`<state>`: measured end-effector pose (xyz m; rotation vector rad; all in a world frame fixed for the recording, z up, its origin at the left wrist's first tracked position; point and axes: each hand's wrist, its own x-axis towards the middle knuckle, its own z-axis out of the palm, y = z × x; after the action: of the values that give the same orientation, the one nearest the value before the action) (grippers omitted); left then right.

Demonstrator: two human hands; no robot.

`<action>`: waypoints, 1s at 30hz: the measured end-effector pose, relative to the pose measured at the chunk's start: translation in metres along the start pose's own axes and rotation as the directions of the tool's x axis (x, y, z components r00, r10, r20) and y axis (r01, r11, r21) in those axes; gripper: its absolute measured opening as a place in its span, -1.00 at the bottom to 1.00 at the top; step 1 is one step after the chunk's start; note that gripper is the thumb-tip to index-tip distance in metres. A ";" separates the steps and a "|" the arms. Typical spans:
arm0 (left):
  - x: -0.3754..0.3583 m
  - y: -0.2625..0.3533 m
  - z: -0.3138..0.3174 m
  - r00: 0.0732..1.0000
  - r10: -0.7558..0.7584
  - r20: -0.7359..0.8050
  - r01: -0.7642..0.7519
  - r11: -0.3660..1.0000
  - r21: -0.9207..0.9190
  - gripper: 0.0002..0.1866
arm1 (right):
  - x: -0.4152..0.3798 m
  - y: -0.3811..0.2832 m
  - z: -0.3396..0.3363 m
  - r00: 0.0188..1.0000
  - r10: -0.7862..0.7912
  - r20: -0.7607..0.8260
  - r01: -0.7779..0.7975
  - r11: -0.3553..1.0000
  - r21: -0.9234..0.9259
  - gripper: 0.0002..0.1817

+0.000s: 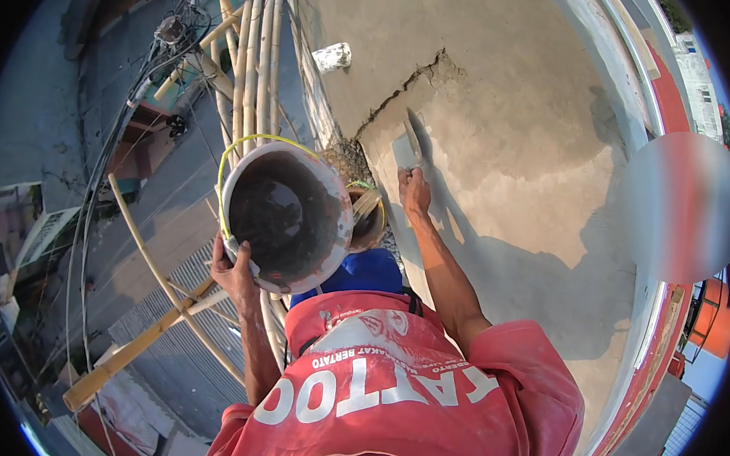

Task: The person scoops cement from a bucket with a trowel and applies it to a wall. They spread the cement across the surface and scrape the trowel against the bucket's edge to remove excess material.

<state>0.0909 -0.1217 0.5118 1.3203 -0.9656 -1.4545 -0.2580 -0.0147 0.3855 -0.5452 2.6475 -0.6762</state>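
Note:
My left hand (235, 272) grips the near left rim of a pale bucket (341, 218), close to where its yellow handle joins. The bucket is tipped so its inside faces me, and dark, wet-looking liquid shows in it. My right hand (415, 191) is closed round a plastering trowel (404, 152), whose flat blade lies close against the grey-brown plastered wall (520, 112). A jagged crack (405, 86) runs through the plaster just beyond the blade. Behind the held bucket, a smaller bucket (369, 220) is partly hidden, with a piece of wood in it.
Bamboo poles (258, 65) run along the left of the wall, and a thick bamboo pole (131, 364) juts out lower down. A white pipe end (333, 57) sticks out of the wall. Bundled cables (146, 72) hang at the far left, above rooftops far below.

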 end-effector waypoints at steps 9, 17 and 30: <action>0.001 0.013 0.011 0.999 0.011 0.044 -0.009 0.999 -0.047 -0.49 | -0.016 -0.048 -0.026 0.965 -0.041 -0.261 0.076 0.989 0.126 -0.61; 0.003 0.011 0.013 0.998 0.047 0.033 -0.046 0.999 -0.027 -0.49 | -0.023 -0.025 -0.007 0.975 -0.077 -0.207 0.083 0.996 0.023 -0.64; 0.014 0.014 0.033 0.991 0.031 0.131 -0.033 0.999 0.009 -0.48 | -0.110 -0.032 -0.113 0.909 -0.403 -0.109 0.403 0.915 -0.023 -0.71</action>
<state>0.0597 -0.1402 0.5250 1.2242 -1.0768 -1.5283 -0.2022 0.0510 0.5212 -1.1050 2.6573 -0.8441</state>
